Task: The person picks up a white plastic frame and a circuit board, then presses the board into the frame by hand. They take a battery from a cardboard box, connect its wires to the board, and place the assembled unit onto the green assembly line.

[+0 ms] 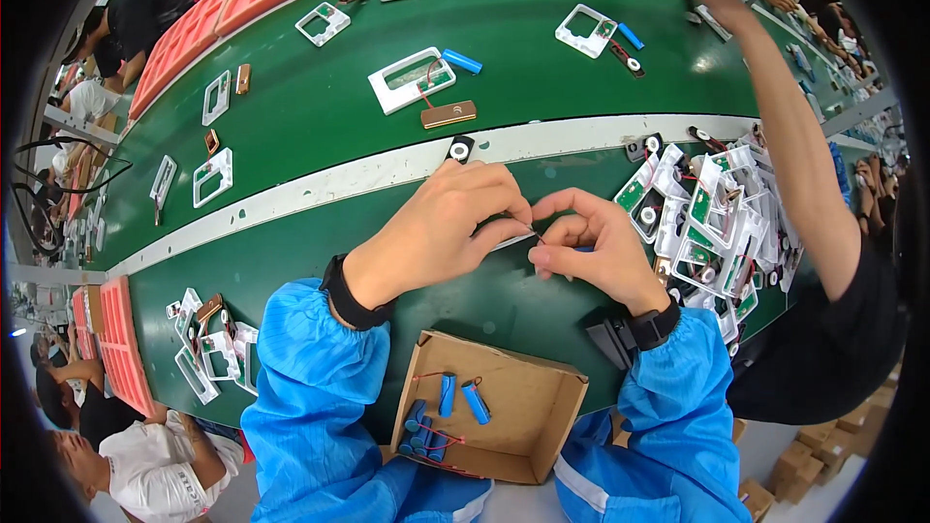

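My left hand (pixel 448 220) and my right hand (pixel 603 250) meet over the near green worktop. Both are closed in a pinch, fingertips almost touching, on a thin dark wire (pixel 537 234) between them. A thin strip of white plastic (pixel 511 242) shows beside the left fingertips; the rest of it is hidden. Just beyond my left knuckles lies a small black part with a white disc (pixel 460 149). Below my wrists, a cardboard box (pixel 528 407) holds several blue cylindrical batteries (pixel 476 403) with red wires.
A heap of white plastic frames (pixel 712 223) with circuit boards lies at the right, another small pile (pixel 218 353) at the left. Beyond a white rail (pixel 329 177), a green belt (pixel 523 68) carries spaced-out assemblies. A co-worker's arm (pixel 804 150) reaches across at the right.
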{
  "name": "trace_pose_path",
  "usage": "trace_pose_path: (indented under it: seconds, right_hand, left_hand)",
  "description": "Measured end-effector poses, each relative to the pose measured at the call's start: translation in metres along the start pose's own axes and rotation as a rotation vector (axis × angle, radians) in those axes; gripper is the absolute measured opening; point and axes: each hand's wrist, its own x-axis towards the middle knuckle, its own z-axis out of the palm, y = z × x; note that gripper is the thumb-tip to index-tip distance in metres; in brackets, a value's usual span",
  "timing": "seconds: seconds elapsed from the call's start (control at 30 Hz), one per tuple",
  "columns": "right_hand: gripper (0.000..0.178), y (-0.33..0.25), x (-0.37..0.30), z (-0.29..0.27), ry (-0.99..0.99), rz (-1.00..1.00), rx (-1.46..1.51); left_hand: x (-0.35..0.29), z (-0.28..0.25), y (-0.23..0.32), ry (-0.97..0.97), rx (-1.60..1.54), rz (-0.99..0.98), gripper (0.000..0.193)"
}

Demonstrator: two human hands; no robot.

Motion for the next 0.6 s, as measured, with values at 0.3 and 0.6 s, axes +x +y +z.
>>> trace_pose_path:
  seconds: [0.3, 0.6]
  right_hand:
    - [0.013, 0.007, 0.002, 0.000, 0.155, -0.081, 0.053]
    - [0.011, 0.007, 0.002, 0.003, 0.092, -0.097, -0.007]
  left_hand:
    - [0.001, -0.002, 0.009, 0.062, -0.021, 0.019, 0.018]
    - [-0.001, -0.004, 0.004, -0.004, 0.035, 0.067, 0.020]
